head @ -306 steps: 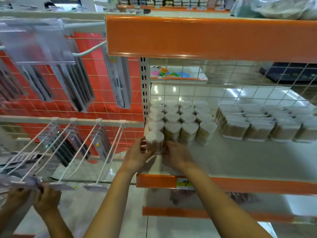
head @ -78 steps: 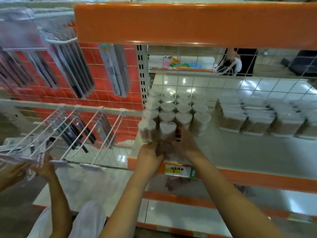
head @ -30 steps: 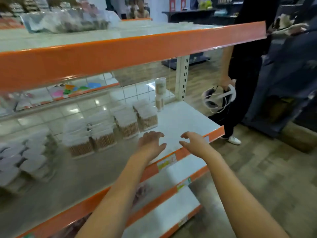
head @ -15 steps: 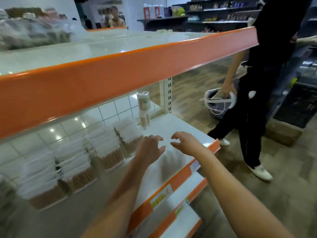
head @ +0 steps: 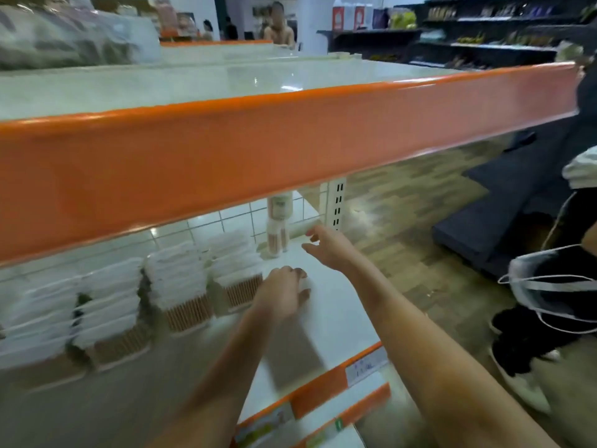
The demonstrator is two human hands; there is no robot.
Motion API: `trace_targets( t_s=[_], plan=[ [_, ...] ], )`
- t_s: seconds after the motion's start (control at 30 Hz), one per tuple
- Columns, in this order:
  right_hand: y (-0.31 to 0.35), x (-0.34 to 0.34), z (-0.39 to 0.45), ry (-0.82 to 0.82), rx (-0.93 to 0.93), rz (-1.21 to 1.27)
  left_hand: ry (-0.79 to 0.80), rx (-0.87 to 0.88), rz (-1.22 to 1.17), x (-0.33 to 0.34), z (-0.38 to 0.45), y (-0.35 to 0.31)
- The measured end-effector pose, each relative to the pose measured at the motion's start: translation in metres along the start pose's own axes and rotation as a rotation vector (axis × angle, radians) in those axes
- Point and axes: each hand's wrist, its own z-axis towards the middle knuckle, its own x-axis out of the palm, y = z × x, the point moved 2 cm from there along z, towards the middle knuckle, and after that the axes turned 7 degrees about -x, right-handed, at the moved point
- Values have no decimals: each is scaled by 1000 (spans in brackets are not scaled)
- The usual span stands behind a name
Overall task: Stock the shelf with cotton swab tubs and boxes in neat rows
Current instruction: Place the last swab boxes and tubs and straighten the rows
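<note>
Rows of clear cotton swab boxes (head: 181, 286) stand on the white shelf (head: 336, 312), running from the left toward the middle. A stack of round swab tubs (head: 278, 226) rises at the back of the shelf near the white upright post (head: 336, 202). My right hand (head: 326, 245) reaches out with fingers spread, just right of that stack and not touching it. My left hand (head: 284, 289) hovers low over the shelf beside the rightmost swab box (head: 240, 273), fingers loosely bent, holding nothing.
An orange-edged upper shelf (head: 258, 150) hangs close overhead and hides the top of the tub stack. A person in black (head: 555, 286) stands at the right holding a white headset. A dark low platform (head: 504, 205) lies on the wood floor behind.
My view has swung right along the shelf, away from the heart-shaped tubs. Both hands have moved deeper in; the right one is now close to the tub stack.
</note>
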Motion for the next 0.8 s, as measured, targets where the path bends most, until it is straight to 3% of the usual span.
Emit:
trace_targets(
  t_s=[0.57, 0.8],
  plan=[
    [12, 4, 73, -19, 2, 357, -51, -239, -32, 14, -4, -8],
    [4, 10, 85, 49, 14, 439, -116, -314, 13, 16, -4, -9]
  ],
)
